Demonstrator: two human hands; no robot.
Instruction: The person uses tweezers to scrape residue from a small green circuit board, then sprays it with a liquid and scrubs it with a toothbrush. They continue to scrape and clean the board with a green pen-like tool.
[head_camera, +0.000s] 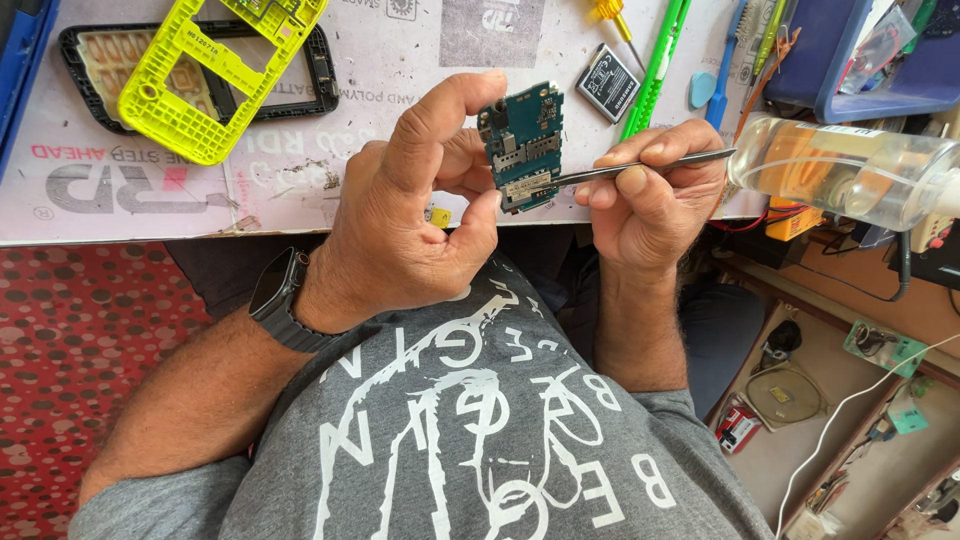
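Circuit board was blue-green, upright, pinched in my left hand; right hand gripped tweezers touching it | yellow phone frame, battery, clear bottle lay around.

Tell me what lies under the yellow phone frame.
Under the yellow phone frame lies a black phone housing on the white mat; the frame covers its middle.

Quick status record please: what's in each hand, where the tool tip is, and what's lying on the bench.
left hand: holds circuit board upright, thumb and fingers on its edges
right hand: pinches metal tweezers
tool tip: at the board's lower part
bench: yellow frame, black frame, battery, green tool
right edge: clear bottle
wrist: dark watch
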